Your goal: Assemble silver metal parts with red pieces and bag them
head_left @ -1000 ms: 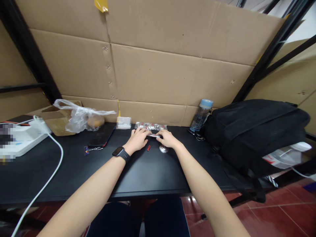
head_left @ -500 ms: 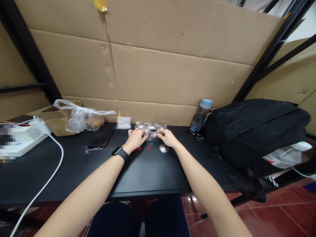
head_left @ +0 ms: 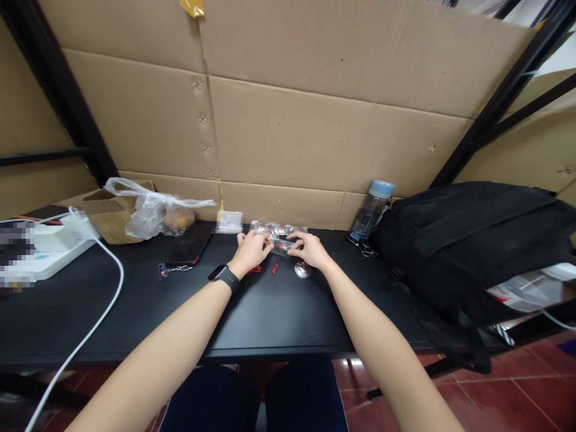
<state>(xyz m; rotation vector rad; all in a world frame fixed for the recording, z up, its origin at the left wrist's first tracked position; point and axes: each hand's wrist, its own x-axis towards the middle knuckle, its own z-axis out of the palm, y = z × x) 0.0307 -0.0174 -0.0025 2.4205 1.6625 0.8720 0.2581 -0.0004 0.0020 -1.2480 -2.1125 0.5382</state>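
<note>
My left hand (head_left: 252, 251), with a black watch on its wrist, pinches the left side of a small clear plastic bag (head_left: 282, 247). My right hand (head_left: 311, 248) has its fingers closed on the bag's right side. Something shiny with a red part shows inside the bag. Behind it lie several more clear packets (head_left: 282, 228) holding silvery round pieces with red bits. A bare silver disc (head_left: 303, 270) rests just below my right hand. A short red cord (head_left: 275, 269) lies between my forearms, and more red cords (head_left: 255, 270) sit beside my left wrist.
On the left are a phone (head_left: 188, 245), a tied plastic bag (head_left: 155, 210), a cardboard box (head_left: 105, 225) and a white power strip (head_left: 58, 255) with its cable. A stack of clear sleeves (head_left: 230, 222) leans at the back. Rightward stand a water bottle (head_left: 371, 210) and a black backpack (head_left: 468, 246).
The fingers of both hands have shifted on the small plastic bag, which now sits tilted between them. The whole view has moved slightly; the disc and cords stay in place on the table.
</note>
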